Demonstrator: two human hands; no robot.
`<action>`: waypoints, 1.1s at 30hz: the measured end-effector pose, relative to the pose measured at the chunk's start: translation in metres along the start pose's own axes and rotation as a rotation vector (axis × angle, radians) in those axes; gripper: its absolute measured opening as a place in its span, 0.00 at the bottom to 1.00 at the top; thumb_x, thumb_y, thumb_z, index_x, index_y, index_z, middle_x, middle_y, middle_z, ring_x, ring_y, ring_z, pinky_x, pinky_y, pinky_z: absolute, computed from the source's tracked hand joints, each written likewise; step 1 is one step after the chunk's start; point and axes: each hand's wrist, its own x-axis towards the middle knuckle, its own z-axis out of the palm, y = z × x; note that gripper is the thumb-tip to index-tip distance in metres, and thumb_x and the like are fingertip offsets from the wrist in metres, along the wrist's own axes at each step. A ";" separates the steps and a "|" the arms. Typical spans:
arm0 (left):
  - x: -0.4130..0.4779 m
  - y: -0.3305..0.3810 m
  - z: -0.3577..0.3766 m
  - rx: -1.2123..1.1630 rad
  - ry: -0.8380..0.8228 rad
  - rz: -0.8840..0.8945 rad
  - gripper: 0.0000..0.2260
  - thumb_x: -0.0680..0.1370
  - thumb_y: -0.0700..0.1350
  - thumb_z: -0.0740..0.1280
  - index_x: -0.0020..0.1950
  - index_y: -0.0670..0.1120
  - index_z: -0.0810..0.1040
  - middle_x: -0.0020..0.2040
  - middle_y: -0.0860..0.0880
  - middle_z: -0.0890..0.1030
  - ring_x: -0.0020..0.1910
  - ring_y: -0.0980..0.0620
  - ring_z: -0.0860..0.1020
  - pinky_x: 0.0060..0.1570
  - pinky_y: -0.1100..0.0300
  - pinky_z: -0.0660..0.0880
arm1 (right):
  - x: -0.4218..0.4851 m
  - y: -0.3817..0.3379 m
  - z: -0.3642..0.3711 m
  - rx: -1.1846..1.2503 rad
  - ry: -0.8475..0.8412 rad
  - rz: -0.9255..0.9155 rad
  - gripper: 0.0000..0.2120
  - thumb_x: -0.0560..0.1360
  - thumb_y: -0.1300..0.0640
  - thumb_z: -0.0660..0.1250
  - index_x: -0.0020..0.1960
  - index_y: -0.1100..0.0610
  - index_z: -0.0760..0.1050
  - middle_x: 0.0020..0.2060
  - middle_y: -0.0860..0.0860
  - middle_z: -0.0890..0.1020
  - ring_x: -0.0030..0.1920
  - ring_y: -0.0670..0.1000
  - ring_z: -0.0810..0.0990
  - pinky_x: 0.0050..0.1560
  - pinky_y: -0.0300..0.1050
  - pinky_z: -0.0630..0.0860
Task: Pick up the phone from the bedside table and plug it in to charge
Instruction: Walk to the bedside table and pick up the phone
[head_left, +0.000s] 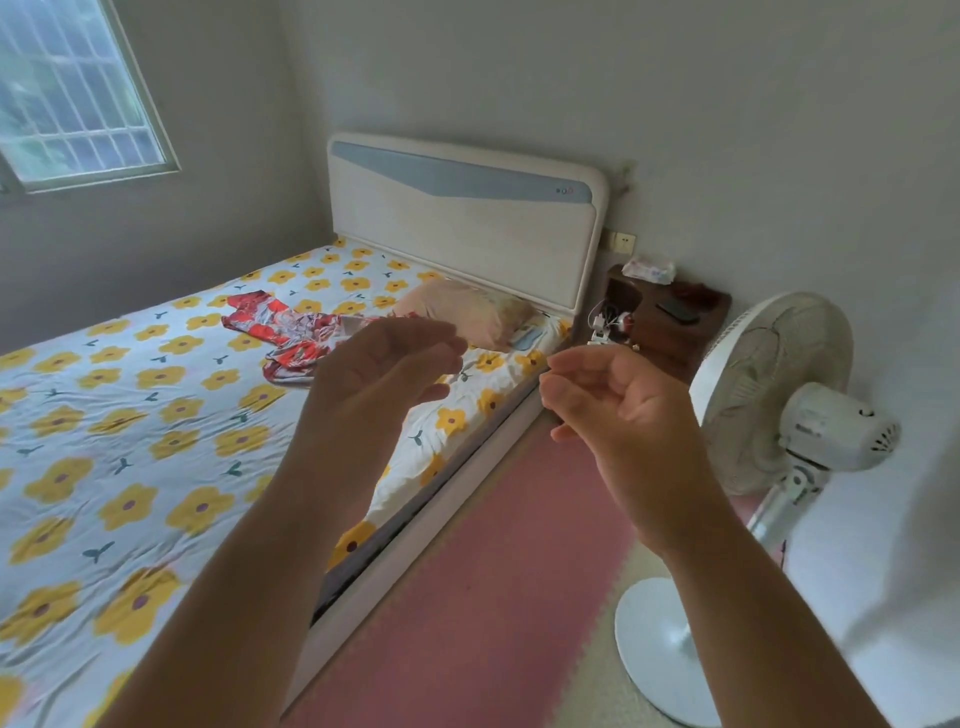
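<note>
A dark phone (677, 312) lies flat on the brown bedside table (660, 338) in the far right corner, beside the headboard. White charger parts and cables (608, 325) sit in the table's open side shelf. A wall socket (622, 241) is above the table. My left hand (387, 364) is raised over the bed edge, fingers relaxed and holding nothing. My right hand (613, 400) is raised over the floor mat, fingers loosely curled and holding nothing. Both hands are well short of the table.
A bed (156, 415) with a yellow-flower sheet fills the left, with a red garment (283, 332) and a pink pillow (467, 312) on it. A white standing fan (769, 415) stands right, close to the table. A pink mat (467, 597) covers the floor between them.
</note>
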 end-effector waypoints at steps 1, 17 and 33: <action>0.011 -0.004 0.004 -0.005 -0.004 -0.006 0.08 0.72 0.45 0.72 0.50 0.50 0.87 0.51 0.46 0.89 0.55 0.44 0.86 0.56 0.50 0.81 | 0.011 0.005 -0.003 -0.001 0.003 0.010 0.10 0.74 0.52 0.75 0.54 0.52 0.83 0.44 0.47 0.87 0.45 0.47 0.85 0.42 0.43 0.84; 0.232 -0.096 0.029 -0.090 -0.200 -0.009 0.09 0.69 0.52 0.73 0.48 0.56 0.88 0.50 0.49 0.89 0.54 0.48 0.86 0.58 0.47 0.81 | 0.189 0.095 -0.015 -0.104 0.228 0.019 0.06 0.75 0.55 0.73 0.52 0.50 0.84 0.43 0.47 0.87 0.46 0.48 0.86 0.38 0.40 0.82; 0.444 -0.177 0.066 -0.161 -0.380 -0.120 0.08 0.74 0.45 0.70 0.51 0.48 0.86 0.50 0.44 0.88 0.52 0.50 0.85 0.58 0.47 0.81 | 0.357 0.184 -0.016 -0.211 0.416 0.081 0.06 0.75 0.54 0.74 0.51 0.46 0.84 0.43 0.45 0.87 0.47 0.49 0.86 0.38 0.40 0.82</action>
